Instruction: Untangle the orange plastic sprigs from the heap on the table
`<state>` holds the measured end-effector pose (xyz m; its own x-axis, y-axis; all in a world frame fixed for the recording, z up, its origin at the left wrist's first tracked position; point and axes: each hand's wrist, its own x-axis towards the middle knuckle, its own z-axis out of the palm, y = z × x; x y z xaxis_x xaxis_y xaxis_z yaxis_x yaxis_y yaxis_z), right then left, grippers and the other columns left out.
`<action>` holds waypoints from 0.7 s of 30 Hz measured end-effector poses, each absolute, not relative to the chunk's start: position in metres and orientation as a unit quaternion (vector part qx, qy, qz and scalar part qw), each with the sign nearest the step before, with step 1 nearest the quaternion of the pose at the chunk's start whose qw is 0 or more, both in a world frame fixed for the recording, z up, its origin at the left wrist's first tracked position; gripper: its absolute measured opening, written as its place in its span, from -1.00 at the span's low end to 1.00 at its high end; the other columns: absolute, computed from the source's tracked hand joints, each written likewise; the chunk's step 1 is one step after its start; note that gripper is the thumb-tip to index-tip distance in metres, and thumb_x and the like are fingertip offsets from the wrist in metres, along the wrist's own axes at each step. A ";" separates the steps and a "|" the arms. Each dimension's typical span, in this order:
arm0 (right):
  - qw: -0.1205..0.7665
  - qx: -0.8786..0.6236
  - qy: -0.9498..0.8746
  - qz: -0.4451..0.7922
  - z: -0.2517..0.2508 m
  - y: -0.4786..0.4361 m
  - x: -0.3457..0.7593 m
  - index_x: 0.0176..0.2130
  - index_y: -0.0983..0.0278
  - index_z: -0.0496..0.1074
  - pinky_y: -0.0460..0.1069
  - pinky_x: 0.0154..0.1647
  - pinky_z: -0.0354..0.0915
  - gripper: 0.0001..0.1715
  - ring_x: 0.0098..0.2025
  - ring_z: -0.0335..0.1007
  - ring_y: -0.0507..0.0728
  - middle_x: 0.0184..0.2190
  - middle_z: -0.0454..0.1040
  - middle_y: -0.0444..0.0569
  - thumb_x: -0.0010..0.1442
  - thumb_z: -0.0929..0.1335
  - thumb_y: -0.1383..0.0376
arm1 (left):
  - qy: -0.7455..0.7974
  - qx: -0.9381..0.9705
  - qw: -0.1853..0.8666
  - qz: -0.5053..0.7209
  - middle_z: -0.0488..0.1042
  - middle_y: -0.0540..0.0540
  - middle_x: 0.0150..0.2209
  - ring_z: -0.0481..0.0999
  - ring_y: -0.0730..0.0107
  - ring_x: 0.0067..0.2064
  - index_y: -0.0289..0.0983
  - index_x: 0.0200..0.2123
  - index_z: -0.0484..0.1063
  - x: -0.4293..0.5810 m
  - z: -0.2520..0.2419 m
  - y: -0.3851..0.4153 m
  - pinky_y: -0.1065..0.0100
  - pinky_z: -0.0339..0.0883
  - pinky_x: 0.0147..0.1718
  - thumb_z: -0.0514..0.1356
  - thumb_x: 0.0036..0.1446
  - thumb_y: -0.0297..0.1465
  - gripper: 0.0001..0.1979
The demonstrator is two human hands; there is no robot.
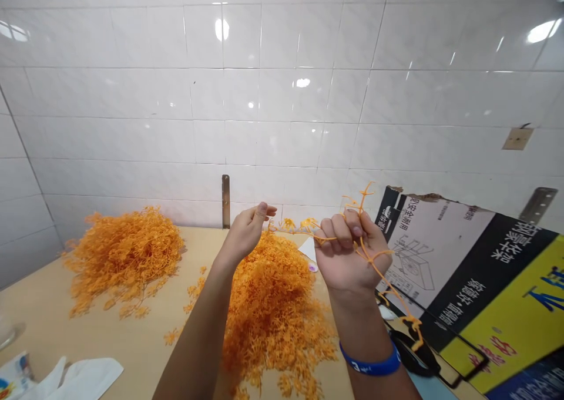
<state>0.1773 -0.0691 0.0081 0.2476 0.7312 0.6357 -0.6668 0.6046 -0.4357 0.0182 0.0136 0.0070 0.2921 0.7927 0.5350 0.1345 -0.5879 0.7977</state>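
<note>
My right hand (350,250) is closed around an orange plastic branching stem (390,288). One end pokes up above the fist, and a thicker end hangs down past my wrist. A side branch with small yellow-orange flowers (304,224) reaches left from the fist toward my left hand (247,232). That hand is raised with its fingers stretched out and the thumb alongside them; the branch's tip lies close by its fingers, and contact is hard to tell. Below both hands spreads a large heap of orange plastic flower sprays (277,294), partly hidden by my left forearm.
Another orange heap (127,253) lies at the left of the tan table (194,341). White tissues (83,376) and a packet (15,376) are front left. A printed carton (462,271) leans at the right, near a black cord-like item (414,353). Behind is a tiled wall (282,94).
</note>
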 end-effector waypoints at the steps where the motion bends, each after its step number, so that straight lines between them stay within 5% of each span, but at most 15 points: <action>1: 0.791 -0.032 -0.416 0.448 0.008 -0.069 0.177 -0.57 0.23 -0.03 -0.14 -0.65 -0.03 -0.52 -0.61 -0.34 0.02 -0.67 -0.21 -0.25 0.25 0.29 0.21 | 0.290 0.744 0.341 0.496 0.54 -0.22 -0.02 0.48 0.16 0.06 -0.29 -0.09 0.51 0.018 0.008 0.011 0.19 0.27 0.08 -0.08 0.30 -0.03 -0.46; 6: 0.783 -0.037 -0.418 0.460 0.008 -0.070 0.172 -0.57 0.23 -0.02 -0.14 -0.66 -0.03 -0.52 -0.62 -0.33 0.02 -0.67 -0.22 -0.25 0.26 0.29 0.21 | 0.214 0.814 0.346 0.416 0.41 -0.19 0.15 0.35 0.14 0.19 -0.24 0.08 0.42 0.022 0.013 -0.004 0.17 0.19 0.17 0.08 0.24 -0.04 -0.50; 10: 0.777 -0.061 -0.428 0.458 0.008 -0.070 0.167 -0.58 0.22 0.00 -0.12 -0.66 -0.05 -0.51 -0.61 -0.32 0.03 -0.67 -0.19 -0.24 0.24 0.31 0.17 | 0.159 0.832 0.374 0.378 0.48 -0.16 0.07 0.44 0.17 0.10 -0.23 -0.01 0.48 0.030 0.014 -0.012 0.24 0.28 0.07 0.10 0.26 -0.15 -0.62; 16: 0.765 -0.086 -0.457 0.445 0.007 -0.068 0.165 -0.56 0.22 0.08 -0.10 -0.64 -0.05 -0.57 -0.62 -0.24 0.02 -0.67 -0.10 -0.24 0.24 0.29 0.16 | 0.149 0.747 0.436 0.480 0.58 -0.20 -0.09 0.56 0.20 -0.04 -0.31 -0.17 0.46 0.036 0.014 -0.012 0.25 0.36 -0.03 0.11 0.28 -0.26 -0.76; 21: 0.755 -0.268 -0.523 0.291 0.001 -0.063 0.153 -0.40 0.21 0.31 -0.08 -0.55 0.06 -0.75 -0.56 0.03 0.01 -0.58 0.16 -0.20 0.22 0.36 0.14 | 0.169 0.705 0.372 0.580 0.59 -0.19 -0.12 0.51 0.21 0.05 -0.29 -0.17 0.44 0.030 0.016 -0.016 0.21 0.27 0.09 0.01 0.35 -0.26 -0.72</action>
